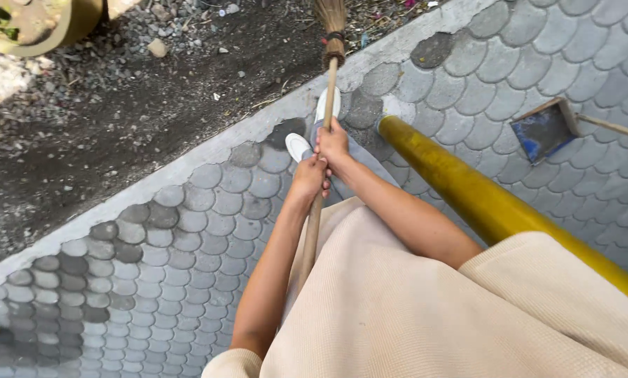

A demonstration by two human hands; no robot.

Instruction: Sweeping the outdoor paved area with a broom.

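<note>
Both hands grip 1 wooden broom [319, 210] handle: the right hand [333, 143] closed farther along it, the left hand [308, 176] closed just nearer. Its bristles reach the dirt strip [118, 119] beyond the grey kerb [188, 164]. Scalloped grey paving [188, 245] runs underfoot, a yellow pole [482, 203] slanting right, a dustpan [545, 129] far right.

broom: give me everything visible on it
The broom has a long, plain wooden stick and a head of tan straw-like bristles, bound by a dark band where they meet the stick. It runs steeply away from the person, its head over the dirt past the concrete kerb, cut off by the top edge of the picture. The right hand grips the stick higher up, the left hand just below; the lower end disappears against the beige garment.
</note>
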